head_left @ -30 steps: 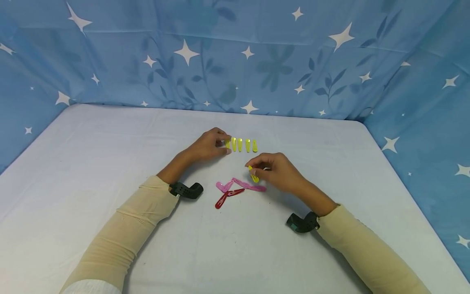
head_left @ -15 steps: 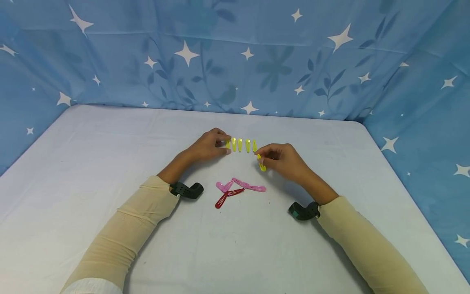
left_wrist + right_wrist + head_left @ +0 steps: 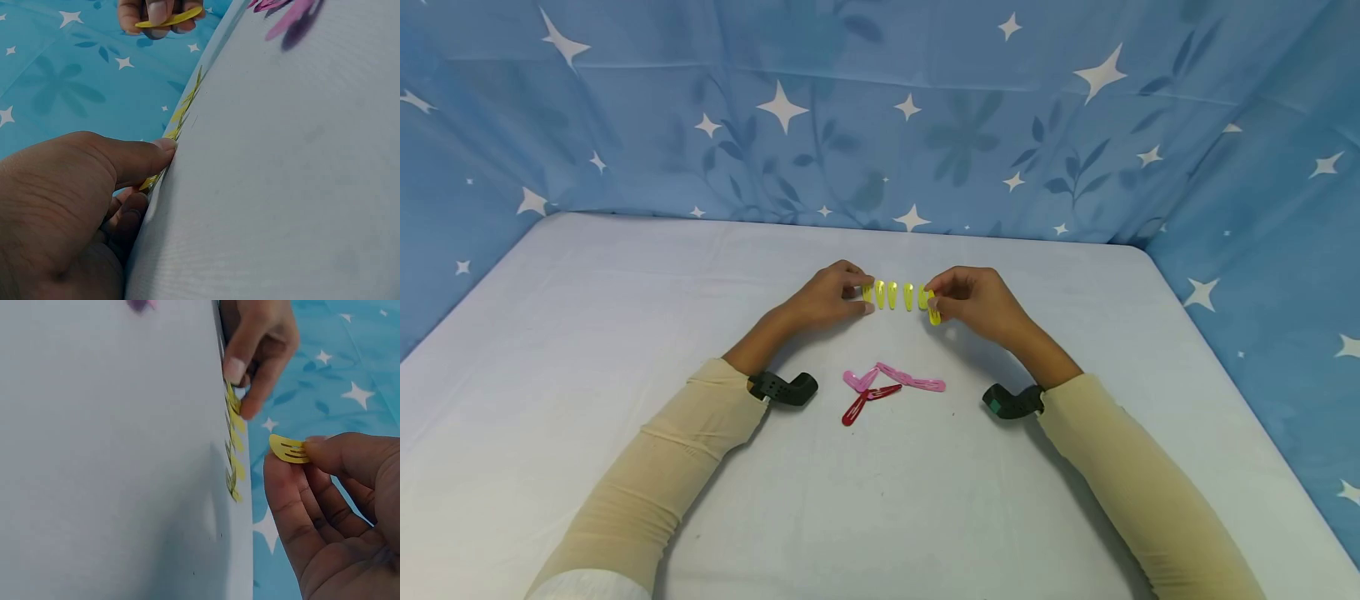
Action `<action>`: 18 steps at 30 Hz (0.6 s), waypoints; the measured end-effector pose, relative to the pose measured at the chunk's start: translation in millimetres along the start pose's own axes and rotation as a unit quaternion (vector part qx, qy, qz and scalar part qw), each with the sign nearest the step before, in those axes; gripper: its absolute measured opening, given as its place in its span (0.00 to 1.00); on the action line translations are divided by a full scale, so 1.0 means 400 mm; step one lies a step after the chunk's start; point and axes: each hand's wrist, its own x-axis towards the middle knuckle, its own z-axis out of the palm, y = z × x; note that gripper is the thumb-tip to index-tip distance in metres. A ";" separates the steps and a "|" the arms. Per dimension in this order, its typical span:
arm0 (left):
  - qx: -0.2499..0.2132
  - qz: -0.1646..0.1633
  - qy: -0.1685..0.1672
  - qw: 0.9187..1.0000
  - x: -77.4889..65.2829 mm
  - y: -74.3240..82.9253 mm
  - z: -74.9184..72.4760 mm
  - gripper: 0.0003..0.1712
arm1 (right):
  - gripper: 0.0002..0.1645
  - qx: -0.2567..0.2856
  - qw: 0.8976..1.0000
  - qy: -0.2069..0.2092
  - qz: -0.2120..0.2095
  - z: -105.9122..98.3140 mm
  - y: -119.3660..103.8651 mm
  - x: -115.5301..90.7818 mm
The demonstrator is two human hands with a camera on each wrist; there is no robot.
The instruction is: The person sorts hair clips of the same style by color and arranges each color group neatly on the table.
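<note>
A row of several yellow snap hair clips (image 3: 892, 295) lies on the white table, side by side. At the row's left end my left hand (image 3: 833, 296) holds the leftmost yellow clip (image 3: 867, 293) between thumb and fingers, against the table. My right hand (image 3: 976, 302) pinches another yellow hair clip (image 3: 289, 450) between thumb and fingers, just above the table by the row's right end. In the right wrist view its slotted side shows. Nearer the person lie pink hair clips (image 3: 917, 383) and two dark red hair clips (image 3: 854, 408), some touching.
A white cloth covers the table (image 3: 760, 517). Behind it and along the sides hangs a blue curtain (image 3: 850, 167) with stars and leaves. Black wrist cameras (image 3: 1011, 402) sit on both wrists, over beige sleeves.
My right hand has moved away from the person with its yellow clip, from near the pink clips up to the row's right end. The left hand stays in place.
</note>
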 end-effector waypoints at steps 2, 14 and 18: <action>-0.002 -0.001 0.000 1.000 0.000 0.000 -0.001 0.30 | 0.12 0.004 1.000 0.005 0.007 -0.003 0.005 0.011; 0.011 -0.008 -0.001 1.000 0.005 0.000 0.001 0.30 | 0.15 0.009 0.999 0.018 0.028 -0.013 0.046 0.057; 0.010 -0.011 -0.001 1.000 0.004 0.002 0.001 0.30 | 0.15 0.006 0.999 0.013 0.040 -0.011 0.052 0.066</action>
